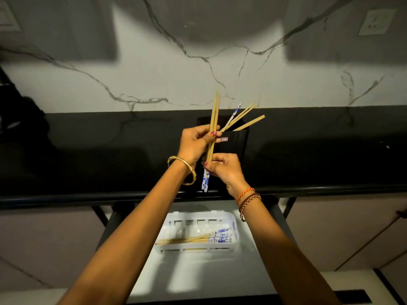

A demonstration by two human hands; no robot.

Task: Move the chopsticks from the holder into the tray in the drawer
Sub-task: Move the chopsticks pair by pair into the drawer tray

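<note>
Head view: both hands' fingers (211, 134) around chopsticks (214, 119), lower ends hidden behind right hand (224, 170); holder (235, 144) barely distinct from black counter.

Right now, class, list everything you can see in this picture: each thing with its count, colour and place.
Held chopsticks: a few, tan wood with blue-and-white ends, gripped in both hands above the counter.
Holder: one, black, on the counter.
Chopsticks in holder: several, tan, one blue-and-white, leaning right.
Tray: one, white, in the open drawer.
Chopsticks in tray: several, tan and blue-and-white, lying flat.
Counter: black.
Wall: white marble, grey veins.
Socket: one, white, upper right.
Left hand: gold bangle.
Right hand: corded bracelets.
</note>
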